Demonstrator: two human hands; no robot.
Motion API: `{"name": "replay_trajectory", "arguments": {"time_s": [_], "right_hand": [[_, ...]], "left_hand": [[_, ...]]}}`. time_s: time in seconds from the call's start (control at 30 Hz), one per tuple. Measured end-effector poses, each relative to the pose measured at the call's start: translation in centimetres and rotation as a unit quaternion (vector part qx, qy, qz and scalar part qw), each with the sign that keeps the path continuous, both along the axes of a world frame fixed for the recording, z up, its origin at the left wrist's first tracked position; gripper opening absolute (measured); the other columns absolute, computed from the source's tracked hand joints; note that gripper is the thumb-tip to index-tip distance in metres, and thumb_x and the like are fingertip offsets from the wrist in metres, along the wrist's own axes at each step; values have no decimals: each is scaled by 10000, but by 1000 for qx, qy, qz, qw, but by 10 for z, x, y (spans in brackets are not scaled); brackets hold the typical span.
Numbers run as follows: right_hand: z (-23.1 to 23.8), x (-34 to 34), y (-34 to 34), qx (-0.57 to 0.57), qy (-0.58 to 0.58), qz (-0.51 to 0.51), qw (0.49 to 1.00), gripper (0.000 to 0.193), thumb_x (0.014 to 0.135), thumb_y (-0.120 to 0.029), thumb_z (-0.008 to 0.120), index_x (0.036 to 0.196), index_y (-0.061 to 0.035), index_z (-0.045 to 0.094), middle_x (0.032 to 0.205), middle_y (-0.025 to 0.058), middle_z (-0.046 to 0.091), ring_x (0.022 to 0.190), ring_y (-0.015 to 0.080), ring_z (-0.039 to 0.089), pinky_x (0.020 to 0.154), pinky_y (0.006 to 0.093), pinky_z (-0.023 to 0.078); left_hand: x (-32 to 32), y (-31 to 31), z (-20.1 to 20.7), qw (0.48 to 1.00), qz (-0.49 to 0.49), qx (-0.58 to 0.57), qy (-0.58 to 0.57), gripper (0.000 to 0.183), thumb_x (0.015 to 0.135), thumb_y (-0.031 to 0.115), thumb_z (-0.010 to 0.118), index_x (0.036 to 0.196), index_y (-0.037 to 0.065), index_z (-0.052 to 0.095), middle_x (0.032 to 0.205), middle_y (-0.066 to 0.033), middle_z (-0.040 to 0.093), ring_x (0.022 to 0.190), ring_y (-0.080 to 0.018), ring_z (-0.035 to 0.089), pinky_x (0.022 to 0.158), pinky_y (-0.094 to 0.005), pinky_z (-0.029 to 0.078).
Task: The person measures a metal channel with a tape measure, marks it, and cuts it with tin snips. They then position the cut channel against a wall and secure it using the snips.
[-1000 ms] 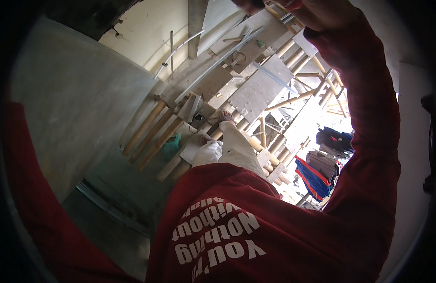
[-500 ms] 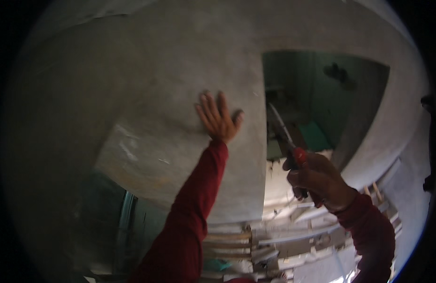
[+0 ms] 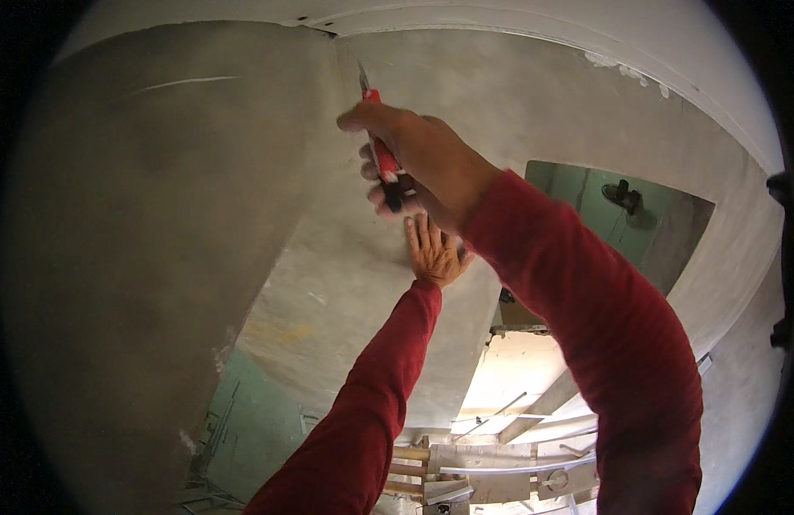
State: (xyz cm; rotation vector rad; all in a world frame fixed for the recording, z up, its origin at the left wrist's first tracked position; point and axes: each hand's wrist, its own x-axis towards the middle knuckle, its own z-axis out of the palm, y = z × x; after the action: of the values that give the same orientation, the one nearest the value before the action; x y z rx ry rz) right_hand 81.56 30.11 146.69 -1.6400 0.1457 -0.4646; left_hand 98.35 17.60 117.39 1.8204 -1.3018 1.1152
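Observation:
My right hand (image 3: 427, 159) is raised high, its fingers wrapped round a red-handled utility knife (image 3: 383, 157). The thin blade points upward, close to the inner corner of the wall near the ceiling; whether its tip touches the wall I cannot tell. My left hand (image 3: 437, 260) lies flat with fingers spread against the grey plastered wall (image 3: 345, 249), just below the right hand. The right hand and forearm cover a small part of it.
To the right, a rectangular opening (image 3: 676, 236) in the wall shows a green room with a dark wall fan (image 3: 622, 197). A white ceiling edge (image 3: 500, 36) runs along the top. Far below lie wooden planks (image 3: 407, 469) and other building material. A darker wall (image 3: 156, 240) stands at left.
My right hand has moved up and left with the knife, from before the opening to the corner near the ceiling. My left hand stays flat on the wall. The view has tilted upward.

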Motion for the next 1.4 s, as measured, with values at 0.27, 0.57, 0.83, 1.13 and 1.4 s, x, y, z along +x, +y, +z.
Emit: {"name": "replay_trajectory", "arguments": {"time_s": [0.27, 0.57, 0.83, 1.13, 1.4], "right_hand": [[41, 69, 20, 43, -36, 9, 998, 313, 878, -386, 615, 835, -97, 503, 732, 38, 509, 639, 187, 548, 592, 352, 508], [59, 79, 18, 50, -57, 3, 997, 283, 911, -343, 577, 795, -97, 498, 698, 37, 520, 570, 167, 543, 548, 354, 521], [63, 113, -13, 5, -58, -25, 998, 295, 925, -341, 592, 833, -73, 509, 709, 49, 542, 556, 172, 551, 498, 368, 522], [49, 157, -46, -28, -124, 11, 992, 271, 945, -317, 606, 897, -62, 529, 722, 71, 545, 580, 208, 586, 490, 362, 545], [51, 154, -46, -105, -182, 78, 975, 248, 947, -295, 601, 917, -60, 529, 723, 67, 553, 586, 221, 594, 492, 370, 550]], "left_hand": [[0, 5, 5, 999, 32, 23, -16, 803, 799, 574, 599, 1423, 88, 459, 1463, -247, 358, 1444, -442, 201, 1165, -646, 89], [7, 0, 0, 999, -22, -5, -26, 840, 787, 557, 654, 1426, 93, 368, 1505, -262, 297, 1457, -466, 163, 1155, -659, 71], [4, 1, 4, 999, 11, 33, -15, 861, 755, 545, 678, 1421, 66, 415, 1502, -279, 295, 1466, -449, 146, 1165, -643, 74], [5, -6, -1, 999, 38, 24, -18, 888, 813, 635, 544, 1495, 90, 378, 1505, -268, 316, 1462, -428, 160, 1183, -617, 50], [2, -2, 5, 996, 29, 77, 24, 859, 861, 670, 455, 1513, 122, 340, 1550, -231, 289, 1443, -427, 208, 1180, -619, 20]]}}
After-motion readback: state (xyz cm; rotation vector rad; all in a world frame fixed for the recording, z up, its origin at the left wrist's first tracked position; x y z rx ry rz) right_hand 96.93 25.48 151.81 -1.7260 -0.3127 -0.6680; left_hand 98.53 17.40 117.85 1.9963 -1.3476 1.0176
